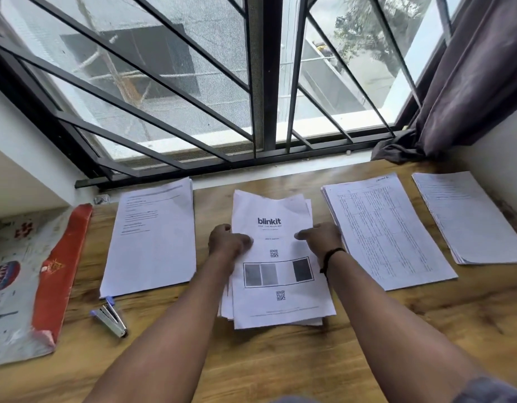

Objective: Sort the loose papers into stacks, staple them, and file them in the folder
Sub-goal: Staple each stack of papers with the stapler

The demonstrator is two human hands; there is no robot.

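Several paper stacks lie in a row on the wooden table (280,359). The middle stack (280,303) is uneven, and its top sheet reads "blinkit" with QR codes. My left hand (228,239) grips this stack's left edge, thumb on the top sheet. My right hand (321,238) holds its right edge the same way. A text stack (152,239) lies to the left, a table-printed stack (388,228) to the right, and another stack (469,216) at the far right. A silver and blue stapler (110,317) rests near the left stack's front corner. A red-edged folder (27,286) lies at the far left.
A barred window (251,82) runs along the table's back edge. A dark curtain (469,82) hangs at the back right, its hem on the table corner. White walls close in both sides. Bare wood shows in front of the stacks.
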